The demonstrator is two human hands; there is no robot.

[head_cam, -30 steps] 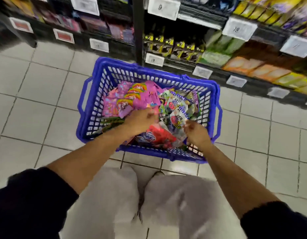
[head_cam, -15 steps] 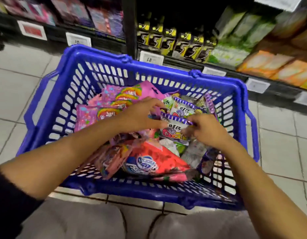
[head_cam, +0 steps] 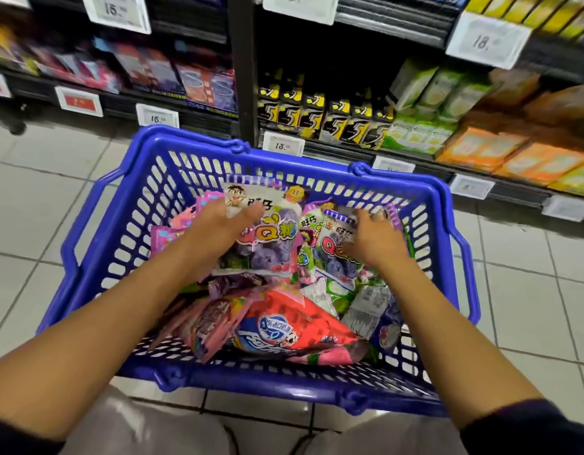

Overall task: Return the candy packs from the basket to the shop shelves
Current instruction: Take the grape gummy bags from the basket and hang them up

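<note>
A blue plastic basket (head_cam: pixel 120 224) stands on the tiled floor in front of me, full of candy packs. My left hand (head_cam: pixel 215 231) grips a purple grape candy pack (head_cam: pixel 267 238), raised upright above the pile with my thumb across its front. My right hand (head_cam: pixel 372 234) lies on a second purple grape pack (head_cam: pixel 336 257) in the basket's right half, its fingers curled over the pack's top edge. A red-and-blue pack (head_cam: pixel 293 326) and several pink packs (head_cam: pixel 211 320) lie nearer to me.
Dark shop shelves (head_cam: pixel 244 77) rise right behind the basket, with white price tags along their edges. Black-and-yellow packs (head_cam: pixel 316 116), green boxes (head_cam: pixel 425 106) and orange boxes (head_cam: pixel 500 152) fill the lowest right shelf; purple and pink packs (head_cam: pixel 192 80) fill the left one.
My left hand has lifted the purple grape pack up out of the pile. My right hand has moved back onto another grape pack. The view has tilted up toward the shelves.
</note>
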